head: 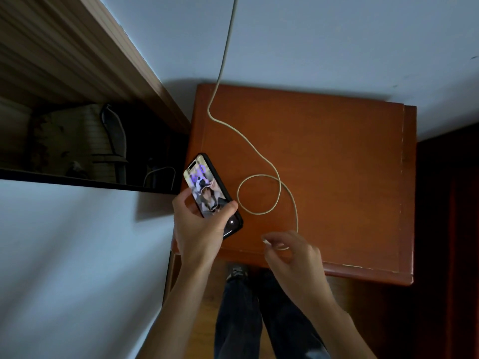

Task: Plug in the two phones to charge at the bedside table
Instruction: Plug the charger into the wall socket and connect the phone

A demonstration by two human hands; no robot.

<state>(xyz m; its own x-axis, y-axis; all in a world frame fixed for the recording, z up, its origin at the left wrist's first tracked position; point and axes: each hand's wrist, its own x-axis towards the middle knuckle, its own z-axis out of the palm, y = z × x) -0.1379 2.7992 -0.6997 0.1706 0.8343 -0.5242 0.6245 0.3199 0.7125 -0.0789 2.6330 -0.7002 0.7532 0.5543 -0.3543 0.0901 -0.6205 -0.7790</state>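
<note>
My left hand grips a black phone with its screen lit, held over the left front corner of the brown bedside table. A pale charging cable runs down the wall, across the tabletop and makes one loop. My right hand pinches the cable's white plug end near the table's front edge, a short way right of the phone's bottom end. Only one phone is in view.
The bed with a pale sheet lies to the left, with a wooden headboard and a dark recess above it. My legs and a shoe stand on the wooden floor below the table.
</note>
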